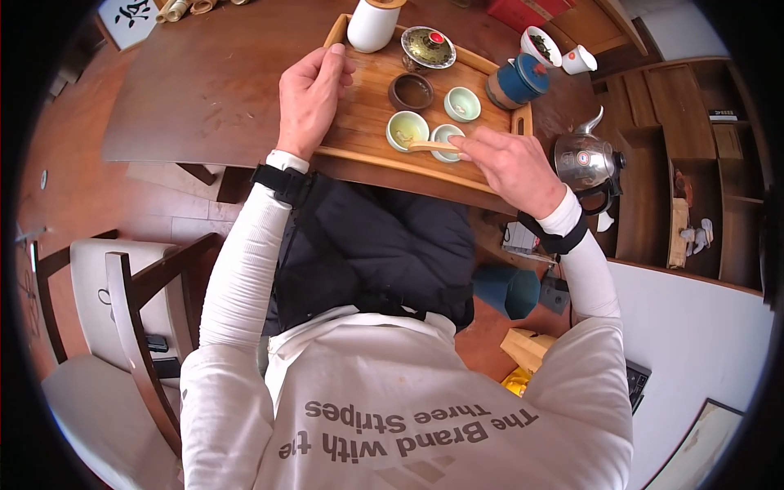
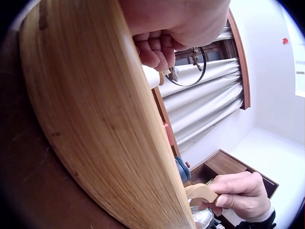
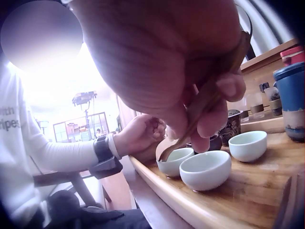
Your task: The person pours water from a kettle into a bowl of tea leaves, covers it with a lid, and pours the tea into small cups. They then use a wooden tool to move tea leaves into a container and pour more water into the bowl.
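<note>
My right hand [image 1: 514,167] pinches a slim wooden tea utensil with a curved end [image 1: 433,148], held out over the small pale green cups. Its tip reaches the near rim of the left cup [image 1: 393,144], which has yellowish tea in it. Beneath the utensil stands a second green cup [image 1: 445,131]; a third [image 1: 463,104] sits just behind. At the left end of the wooden tray [image 1: 363,114], my left hand [image 1: 310,98] hovers over the edge with loosely curled fingers and nothing in them. A dark brown cup [image 1: 411,91] stands behind the tea-filled one.
Along the tray's back are a white canister [image 1: 376,26] and a patterned lidded bowl [image 1: 427,49]. To the right stand a blue canister [image 1: 516,82], a white bowl of dark leaves [image 1: 541,46] and a steel kettle [image 1: 586,159]. A chair [image 1: 122,286] is at my left.
</note>
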`<state>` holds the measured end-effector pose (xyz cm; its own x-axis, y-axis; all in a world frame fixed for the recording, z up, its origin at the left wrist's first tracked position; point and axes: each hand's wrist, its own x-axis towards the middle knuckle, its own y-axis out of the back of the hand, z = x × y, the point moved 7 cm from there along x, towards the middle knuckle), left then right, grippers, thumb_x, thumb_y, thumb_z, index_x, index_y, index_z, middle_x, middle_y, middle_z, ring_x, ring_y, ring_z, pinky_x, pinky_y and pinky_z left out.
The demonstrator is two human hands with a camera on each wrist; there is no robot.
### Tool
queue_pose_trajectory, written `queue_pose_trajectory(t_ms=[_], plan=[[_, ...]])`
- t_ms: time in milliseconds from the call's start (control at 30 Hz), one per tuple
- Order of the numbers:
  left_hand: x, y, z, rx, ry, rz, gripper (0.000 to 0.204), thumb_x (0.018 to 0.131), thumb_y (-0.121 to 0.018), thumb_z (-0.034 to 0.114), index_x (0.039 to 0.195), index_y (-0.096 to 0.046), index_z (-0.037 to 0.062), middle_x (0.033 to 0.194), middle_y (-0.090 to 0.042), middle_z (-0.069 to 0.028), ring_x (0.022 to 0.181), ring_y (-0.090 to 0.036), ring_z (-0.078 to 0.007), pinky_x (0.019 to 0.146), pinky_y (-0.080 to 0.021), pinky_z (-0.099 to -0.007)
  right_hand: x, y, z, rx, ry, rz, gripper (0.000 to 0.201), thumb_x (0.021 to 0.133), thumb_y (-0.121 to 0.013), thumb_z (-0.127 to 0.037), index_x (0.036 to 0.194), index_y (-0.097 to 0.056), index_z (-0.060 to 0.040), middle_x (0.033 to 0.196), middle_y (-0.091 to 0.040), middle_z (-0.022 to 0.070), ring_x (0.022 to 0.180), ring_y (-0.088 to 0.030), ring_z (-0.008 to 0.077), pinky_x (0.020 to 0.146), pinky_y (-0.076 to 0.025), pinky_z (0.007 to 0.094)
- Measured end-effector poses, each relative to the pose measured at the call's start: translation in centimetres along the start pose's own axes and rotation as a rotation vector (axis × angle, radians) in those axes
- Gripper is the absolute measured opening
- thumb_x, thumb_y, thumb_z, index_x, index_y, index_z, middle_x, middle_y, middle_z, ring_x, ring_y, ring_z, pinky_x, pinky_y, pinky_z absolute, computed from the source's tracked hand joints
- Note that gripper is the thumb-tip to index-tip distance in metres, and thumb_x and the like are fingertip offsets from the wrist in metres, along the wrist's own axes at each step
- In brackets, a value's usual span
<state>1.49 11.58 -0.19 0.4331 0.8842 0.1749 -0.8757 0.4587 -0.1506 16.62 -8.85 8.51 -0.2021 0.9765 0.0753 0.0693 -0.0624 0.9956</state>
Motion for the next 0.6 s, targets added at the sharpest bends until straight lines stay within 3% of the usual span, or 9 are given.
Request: queue_pose_trajectory(t_ms=[300,600], plan=[[-0.1,-0.1,0.3,0.028,0.01,0.016,0.039,0.104,-0.059,0.033,0.087,-0.069,-0.0011,0.073,-0.064,0.0001,0.068,-0.055,-0.0058,0.063,-0.047,-0.0225,0.2,-0.1,-0.3,-0.061,0.023,-0.052,0.035,0.087,-0.06,-0.006,0.12,-0.068,-0.0127,0.088,-0.065,0.0064,0.074,-0.068,0.0292,0.056,-0.051,0.042],[0.1,-0.1,-0.1,0.006,0.009,0.007,0.039,0.104,-0.059,0.033,0.086,-0.069,-0.0006,0.073,-0.064,-0.0002,0.067,-0.055,-0.006,0.062,-0.046,-0.023,0.5,0.3,-1.4,-0.172,0.1,-0.038,0.037,0.086,-0.061,-0.009,0.122,-0.067,-0.0138,0.094,-0.069,0.004,0.078,-0.07,0.0241,0.059,-0.053,0.0371]])
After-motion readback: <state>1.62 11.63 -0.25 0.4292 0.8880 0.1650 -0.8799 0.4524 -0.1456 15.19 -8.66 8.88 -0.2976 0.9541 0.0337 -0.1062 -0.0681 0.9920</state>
